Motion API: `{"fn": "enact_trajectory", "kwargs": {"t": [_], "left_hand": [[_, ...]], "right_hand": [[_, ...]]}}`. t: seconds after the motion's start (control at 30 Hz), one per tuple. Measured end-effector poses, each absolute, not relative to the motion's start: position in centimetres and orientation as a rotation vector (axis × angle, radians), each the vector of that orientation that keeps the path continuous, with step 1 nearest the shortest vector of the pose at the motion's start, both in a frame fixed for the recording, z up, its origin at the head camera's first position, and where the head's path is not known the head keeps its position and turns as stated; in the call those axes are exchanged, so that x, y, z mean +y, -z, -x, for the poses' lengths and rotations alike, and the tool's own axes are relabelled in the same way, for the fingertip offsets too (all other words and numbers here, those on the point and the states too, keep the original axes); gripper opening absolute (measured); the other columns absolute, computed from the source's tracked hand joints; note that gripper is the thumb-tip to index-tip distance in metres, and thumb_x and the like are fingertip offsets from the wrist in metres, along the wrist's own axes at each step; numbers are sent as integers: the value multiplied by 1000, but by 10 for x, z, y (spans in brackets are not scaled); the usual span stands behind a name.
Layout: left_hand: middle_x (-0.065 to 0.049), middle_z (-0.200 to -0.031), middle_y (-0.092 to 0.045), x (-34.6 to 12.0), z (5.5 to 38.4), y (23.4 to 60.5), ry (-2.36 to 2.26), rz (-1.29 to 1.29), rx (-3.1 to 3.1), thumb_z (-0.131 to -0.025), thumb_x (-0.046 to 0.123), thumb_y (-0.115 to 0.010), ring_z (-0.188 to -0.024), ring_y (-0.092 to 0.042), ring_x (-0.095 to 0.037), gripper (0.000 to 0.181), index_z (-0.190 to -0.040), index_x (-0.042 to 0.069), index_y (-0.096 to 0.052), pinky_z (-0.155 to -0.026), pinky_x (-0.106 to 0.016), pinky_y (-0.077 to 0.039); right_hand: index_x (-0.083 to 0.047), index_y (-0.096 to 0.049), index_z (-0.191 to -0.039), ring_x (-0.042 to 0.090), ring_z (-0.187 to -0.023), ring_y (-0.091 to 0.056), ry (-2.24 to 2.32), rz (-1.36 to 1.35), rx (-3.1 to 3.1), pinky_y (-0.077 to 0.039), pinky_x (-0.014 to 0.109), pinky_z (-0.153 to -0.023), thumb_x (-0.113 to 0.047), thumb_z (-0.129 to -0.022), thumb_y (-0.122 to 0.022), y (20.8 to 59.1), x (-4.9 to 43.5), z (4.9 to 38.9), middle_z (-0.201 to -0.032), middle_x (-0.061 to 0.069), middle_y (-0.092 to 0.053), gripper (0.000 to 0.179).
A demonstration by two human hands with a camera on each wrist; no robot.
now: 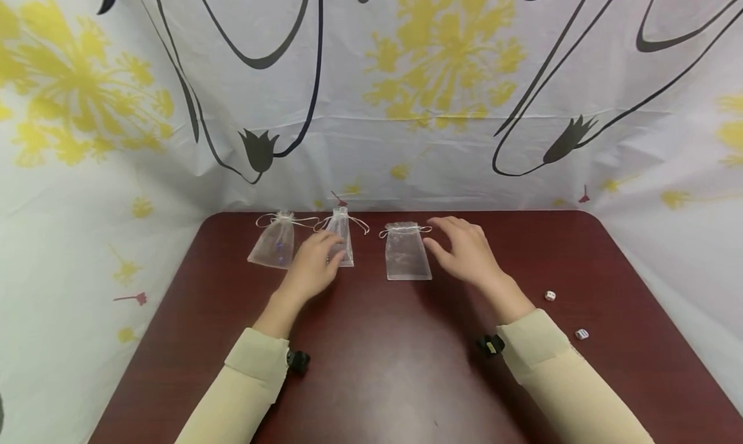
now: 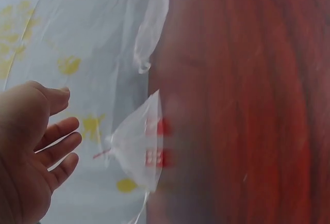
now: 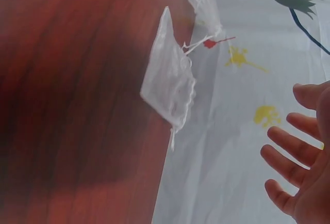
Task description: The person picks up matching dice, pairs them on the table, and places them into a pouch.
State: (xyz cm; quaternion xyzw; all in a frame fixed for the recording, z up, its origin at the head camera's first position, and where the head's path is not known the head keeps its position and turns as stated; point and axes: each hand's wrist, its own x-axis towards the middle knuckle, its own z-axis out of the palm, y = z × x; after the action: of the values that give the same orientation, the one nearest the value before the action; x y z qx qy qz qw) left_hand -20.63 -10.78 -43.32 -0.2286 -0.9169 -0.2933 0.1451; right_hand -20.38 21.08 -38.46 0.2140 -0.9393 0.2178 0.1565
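Three sheer white drawstring pouches lie along the table's back. Inside the left pouch [image 1: 273,245] are two small blue dice. Two red dice [image 2: 154,157] show through the middle pouch [image 2: 129,149], which my left hand [image 1: 313,263] partly covers in the head view. That hand hovers with loosely bent fingers and grips nothing; the left wrist view shows a gap between it and the pouch. Nothing is visible inside the flat right pouch [image 1: 408,253]. Just right of it is my right hand [image 1: 464,250], fingers spread, thumb near the pouch's edge, holding nothing.
Two white dice, one farther back [image 1: 549,295] and one nearer [image 1: 582,334], lie on the table's right side. A patterned white sheet [image 1: 371,166] hangs behind the dark red table [image 1: 377,366]. Each wrist carries a small black camera.
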Motion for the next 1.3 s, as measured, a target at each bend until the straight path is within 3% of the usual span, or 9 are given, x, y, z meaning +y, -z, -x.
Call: {"fn": "enact_trajectory", "kwargs": {"t": [0.23, 0.5, 0.8, 1.03, 1.3], "left_hand": [[-12, -124, -63, -77, 197, 441, 695, 906, -2672, -97, 14, -69, -115, -62, -31, 29, -123, 1, -69, -104, -45, -48], [-20, -149, -48, -48, 186, 455, 560, 1149, -2798, -101, 25, -64, -140, -44, -34, 48, -140, -1, -57, -116, -47, -35], [-17, -162, -31, -31, 182, 459, 475, 1258, -2895, -103, 39, -59, -149, -29, -32, 65, -151, -1, -43, -120, -46, -30], [-17, -165, -24, -30, 183, 462, 349, 1292, -2967, -102, 47, -58, -151, -26, -32, 73, -153, -2, -39, -120, -46, -28], [-16, -164, -27, -28, 182, 462, 338, 1312, -2999, -101, 49, -58, -149, -30, -31, 73, -151, -2, -43, -119, -46, -30]], "right_hand": [[-5, -65, -129, 36, -119, -60, -598, -596, -2655, -40, 59, -97, -26, -95, -70, 385, 232, 190, -125, 15, -67, 40], [-4, -65, -128, 36, -117, -61, -594, -512, -2657, -39, 59, -97, -24, -95, -70, 384, 262, 171, -123, 15, -67, 39], [-3, -65, -128, 40, -117, -60, -595, -366, -2681, -38, 64, -96, -19, -95, -70, 384, 309, 147, -124, 18, -66, 37], [-2, -64, -127, 48, -118, -56, -605, -227, -2712, -36, 70, -95, -20, -98, -67, 388, 356, 135, -126, 24, -63, 35], [1, -67, -122, 52, -113, -57, -556, -127, -2742, -39, 70, -88, -20, -98, -67, 406, 399, 124, -120, 28, -65, 32]]}}
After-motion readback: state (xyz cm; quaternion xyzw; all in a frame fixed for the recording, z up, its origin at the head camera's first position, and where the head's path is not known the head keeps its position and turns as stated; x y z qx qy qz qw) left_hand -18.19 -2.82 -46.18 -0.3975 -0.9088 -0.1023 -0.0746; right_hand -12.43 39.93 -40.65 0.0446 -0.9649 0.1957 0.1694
